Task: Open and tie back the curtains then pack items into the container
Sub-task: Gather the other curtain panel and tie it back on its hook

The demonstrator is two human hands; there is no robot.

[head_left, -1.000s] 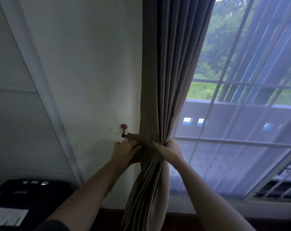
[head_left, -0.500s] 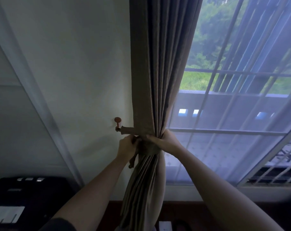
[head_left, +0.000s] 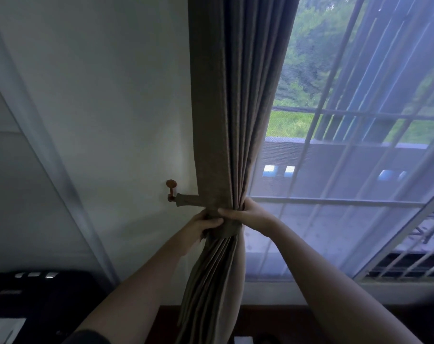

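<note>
Both hands have drawn tighter onto the gathered brown curtain (head_left: pixel 225 120) since 1 second ago, and the fabric tieback (head_left: pixel 188 200) now stretches taut from the wall hook (head_left: pixel 171 188) to the bundle. Just right of the hook and a little below it, the left hand (head_left: pixel 201 225) curls its fingers around the tieback. The right hand (head_left: pixel 248 214) clasps the curtain from the side away from the hook, thumb across the front. Well below the hook sits a black machine (head_left: pixel 37 294) with 3 pale buttons.

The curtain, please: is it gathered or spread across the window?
Gathered: the curtain hangs bunched in tight pleats, and a tieback wrapped round it runs to the wall hook.
</note>
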